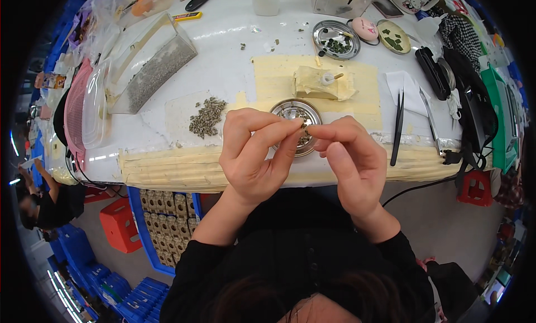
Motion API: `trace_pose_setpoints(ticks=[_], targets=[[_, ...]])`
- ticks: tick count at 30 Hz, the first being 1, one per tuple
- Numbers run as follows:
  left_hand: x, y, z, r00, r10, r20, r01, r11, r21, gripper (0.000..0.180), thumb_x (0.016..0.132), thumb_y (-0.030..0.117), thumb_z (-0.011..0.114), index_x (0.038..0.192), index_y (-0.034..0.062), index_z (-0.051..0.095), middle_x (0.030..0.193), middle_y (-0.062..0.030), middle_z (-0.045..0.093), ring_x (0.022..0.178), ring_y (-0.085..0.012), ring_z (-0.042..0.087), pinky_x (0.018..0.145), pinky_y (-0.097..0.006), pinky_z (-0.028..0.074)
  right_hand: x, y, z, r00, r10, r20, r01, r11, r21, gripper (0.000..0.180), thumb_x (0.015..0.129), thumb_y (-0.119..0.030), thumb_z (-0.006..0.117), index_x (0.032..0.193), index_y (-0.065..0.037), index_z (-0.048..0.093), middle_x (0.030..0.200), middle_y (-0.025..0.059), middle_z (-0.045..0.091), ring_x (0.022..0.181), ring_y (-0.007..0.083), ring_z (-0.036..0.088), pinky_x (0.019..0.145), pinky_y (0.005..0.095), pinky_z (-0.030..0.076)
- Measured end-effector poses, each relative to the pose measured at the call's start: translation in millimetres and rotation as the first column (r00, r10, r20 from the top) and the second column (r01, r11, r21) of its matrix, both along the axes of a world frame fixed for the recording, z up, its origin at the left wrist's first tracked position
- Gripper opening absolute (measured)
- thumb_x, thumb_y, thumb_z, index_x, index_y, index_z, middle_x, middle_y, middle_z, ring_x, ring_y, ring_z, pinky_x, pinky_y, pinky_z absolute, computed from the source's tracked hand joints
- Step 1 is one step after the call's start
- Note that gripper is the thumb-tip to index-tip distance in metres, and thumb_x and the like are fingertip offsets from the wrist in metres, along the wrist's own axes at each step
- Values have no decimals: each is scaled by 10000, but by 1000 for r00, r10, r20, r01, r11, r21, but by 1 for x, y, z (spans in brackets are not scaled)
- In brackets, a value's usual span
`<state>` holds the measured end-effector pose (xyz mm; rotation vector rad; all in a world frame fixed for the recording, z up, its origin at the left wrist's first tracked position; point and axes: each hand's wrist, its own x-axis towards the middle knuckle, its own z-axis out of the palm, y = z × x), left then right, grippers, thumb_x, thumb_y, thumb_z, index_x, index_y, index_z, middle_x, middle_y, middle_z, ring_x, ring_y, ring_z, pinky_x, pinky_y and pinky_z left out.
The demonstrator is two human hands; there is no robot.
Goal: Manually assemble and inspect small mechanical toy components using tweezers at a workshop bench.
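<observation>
While the left hand (254, 155) pinches its grip closed on a tiny part (303, 125) above the round metal dish (287, 106), the right hand's (357, 158) thumb stands off its forefinger, any hold unclear; steady fingertips, low over the dish, suit this best.

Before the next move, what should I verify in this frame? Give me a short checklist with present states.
1. Left hand fingertips over the round metal dish: ok.
2. Right hand fingertips close to the left's: ok.
3. Small part secure between the fingertips: cannot tell, too small.
4. Pile of small parts gathered in a container: not ok, loose on the worktop.
5. Black tweezers lying clear of both hands: ok.
</observation>
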<state>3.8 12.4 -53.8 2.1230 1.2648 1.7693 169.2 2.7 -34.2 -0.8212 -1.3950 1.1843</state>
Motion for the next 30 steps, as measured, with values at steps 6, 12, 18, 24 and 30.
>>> trace_pose_setpoints(ticks=[6, 12, 18, 24, 30], targets=[[0, -1, -1, 997, -12, 76, 15, 999, -34, 234, 709, -34, 783, 922, 43, 725, 852, -46, 638, 754, -187, 562, 645, -285, 431, -7, 0, -5, 920, -243, 307, 122, 924, 363, 276, 827, -21, 693, 1101, 4, 702, 885, 92, 623, 754, 190, 568, 661, 274, 461], [-1, 1, -1, 997, -60, 53, 61, 998, -16, 225, 712, -31, 784, 916, 44, 724, 857, -47, 640, 761, -188, 562, 651, -287, 436, -11, -2, -17, 1000, -17, -15, 17, 1000, -24, 232, 880, -24, 659, 1104, 26, 689, 901, 93, 630, 784, 154, 579, 685, 263, 478], [1, 1, -1, 1000, -9, 20, 9, 1000, -19, 226, 711, -33, 781, 916, 40, 724, 855, -46, 627, 755, -188, 553, 646, -287, 434, -6, 1, -5, 976, -131, 176, 90, 970, 224, 288, 839, -14, 681, 1127, 9, 693, 868, 81, 627, 751, 168, 570, 665, 268, 472], [1, 1, -1, 1000, -2, 26, 3, 998, -56, 225, 714, -42, 774, 919, 36, 725, 851, -46, 617, 743, -184, 544, 642, -284, 429, -10, 1, -7, 872, -355, 337, 122, 825, 553, 365, 782, -7, 709, 1147, -20, 703, 844, 74, 621, 698, 196, 542, 619, 290, 448], [-1, 1, -4, 996, -18, 83, 22, 999, -37, 227, 714, -42, 774, 921, 39, 726, 847, -48, 625, 742, -184, 546, 643, -280, 426, -9, 0, -10, 954, -192, 232, 121, 950, 287, 307, 839, -23, 683, 1146, -7, 696, 857, 79, 626, 758, 175, 578, 667, 269, 469]])
